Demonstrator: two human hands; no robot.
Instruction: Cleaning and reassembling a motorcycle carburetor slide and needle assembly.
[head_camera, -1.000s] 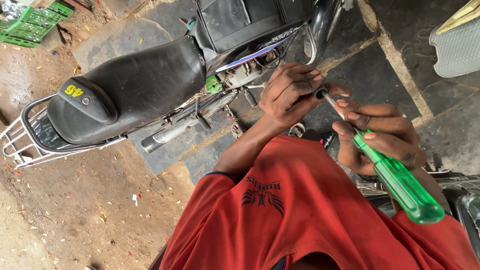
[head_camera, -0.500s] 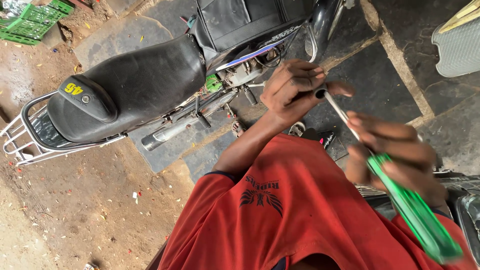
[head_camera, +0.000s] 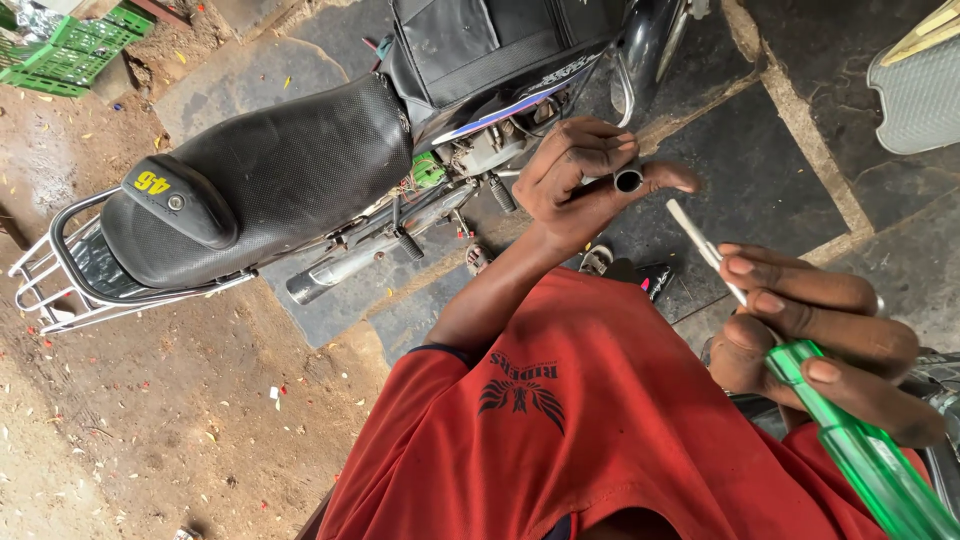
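Note:
My left hand (head_camera: 585, 185) is raised in the middle of the view and pinches a small dark metal tube (head_camera: 628, 180) between thumb and fingers, its open end facing me. My right hand (head_camera: 820, 335), lower right, grips a screwdriver with a clear green handle (head_camera: 865, 460). The screwdriver's thin metal shaft (head_camera: 700, 240) points up toward the tube, and its tip stays a short way off. Both hands hover over my red shirt (head_camera: 580, 430).
A motorcycle with a black seat (head_camera: 270, 170), a chrome rear rack (head_camera: 50, 285) and an exhaust pipe (head_camera: 340, 268) lies across the dirt and stone ground. A green crate (head_camera: 80, 50) sits top left and a grey mesh panel (head_camera: 920, 90) top right.
The screwdriver tip was at the tube in my left hand. It has since drawn back down and to the right, so the hands are apart.

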